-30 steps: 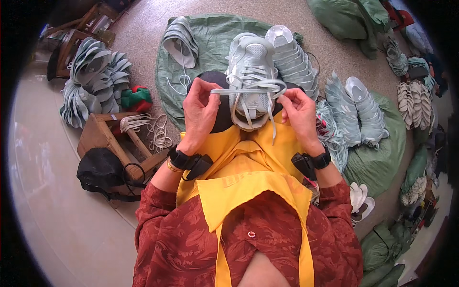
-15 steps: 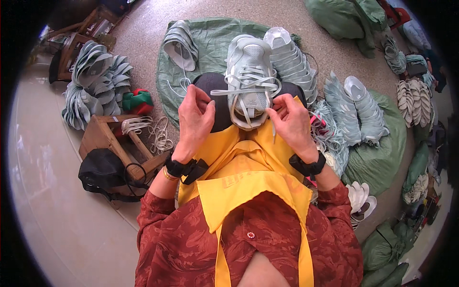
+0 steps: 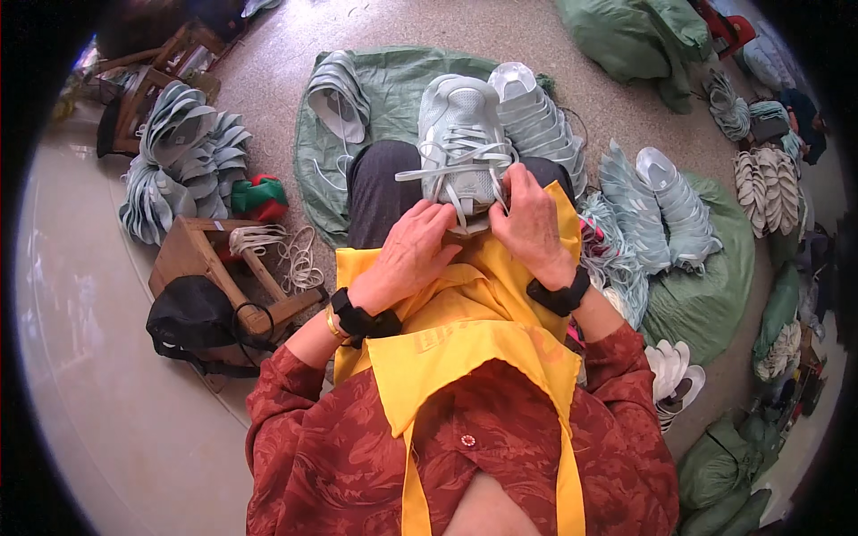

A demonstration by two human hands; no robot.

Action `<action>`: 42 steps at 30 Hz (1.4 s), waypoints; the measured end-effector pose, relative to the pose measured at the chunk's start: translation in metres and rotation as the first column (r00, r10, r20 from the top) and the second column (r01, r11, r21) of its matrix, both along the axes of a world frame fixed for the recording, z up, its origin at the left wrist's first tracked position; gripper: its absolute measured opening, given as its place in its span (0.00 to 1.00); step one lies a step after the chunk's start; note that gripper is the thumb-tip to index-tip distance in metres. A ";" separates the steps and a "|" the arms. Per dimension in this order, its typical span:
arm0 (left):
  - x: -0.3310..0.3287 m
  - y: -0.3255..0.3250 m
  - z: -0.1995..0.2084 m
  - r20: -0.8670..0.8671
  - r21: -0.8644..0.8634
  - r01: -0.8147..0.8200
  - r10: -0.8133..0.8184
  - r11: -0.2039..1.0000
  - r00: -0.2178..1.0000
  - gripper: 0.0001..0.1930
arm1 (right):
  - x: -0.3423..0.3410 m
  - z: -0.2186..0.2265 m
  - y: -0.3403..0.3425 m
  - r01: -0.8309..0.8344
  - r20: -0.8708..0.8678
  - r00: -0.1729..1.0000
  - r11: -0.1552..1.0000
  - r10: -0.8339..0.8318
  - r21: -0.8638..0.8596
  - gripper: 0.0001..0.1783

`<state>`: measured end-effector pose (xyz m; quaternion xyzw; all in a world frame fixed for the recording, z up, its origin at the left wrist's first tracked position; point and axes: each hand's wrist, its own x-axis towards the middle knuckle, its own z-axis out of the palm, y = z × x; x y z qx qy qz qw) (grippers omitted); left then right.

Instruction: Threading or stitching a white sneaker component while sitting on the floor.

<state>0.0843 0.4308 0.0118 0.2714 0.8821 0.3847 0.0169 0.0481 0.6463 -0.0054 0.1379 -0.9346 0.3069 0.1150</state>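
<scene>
A pale grey-green sneaker (image 3: 460, 121) lies across my lap, its toe pointing away from me and its heel toward me. White shoelaces (image 3: 465, 147) criss-cross its front, and one loose end sticks out to the left over my dark trouser leg. My left hand (image 3: 414, 246) is at the left side of the shoe's collar, fingers curled against it and partly hiding the heel. At the collar's right side, my right hand (image 3: 532, 221) pinches the lace between thumb and fingers. A yellow apron (image 3: 474, 348) covers my lap beneath both hands.
Nested pale shoe uppers (image 3: 541, 125) lie on a green sheet (image 3: 393, 76) beyond my knees. More uppers (image 3: 675, 210) and pale lace bundles (image 3: 617, 259) are at my right. To my left stand a wooden stool (image 3: 201, 259) with a black bag (image 3: 201, 322) and stacked shoe parts (image 3: 179, 165).
My left hand has moved right and nearer to me, from beside the shoe to its collar. My right hand has shifted slightly up and left, onto the lace at the collar.
</scene>
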 end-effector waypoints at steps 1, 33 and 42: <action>0.000 0.002 0.000 -0.017 0.013 0.004 -0.004 1.000 1.000 0.17 | -0.002 0.002 -0.001 0.009 0.011 1.000 0.999 -0.008 -0.031 0.15; -0.027 -0.040 0.047 0.331 0.814 -0.287 0.003 0.506 0.944 0.23 | -0.024 0.058 0.028 -0.339 0.315 0.853 0.901 0.416 -0.271 0.18; -0.047 -0.042 0.053 0.357 0.828 -0.356 0.083 0.433 0.931 0.23 | -0.049 0.053 0.176 0.385 0.451 0.881 0.336 0.145 -0.859 0.16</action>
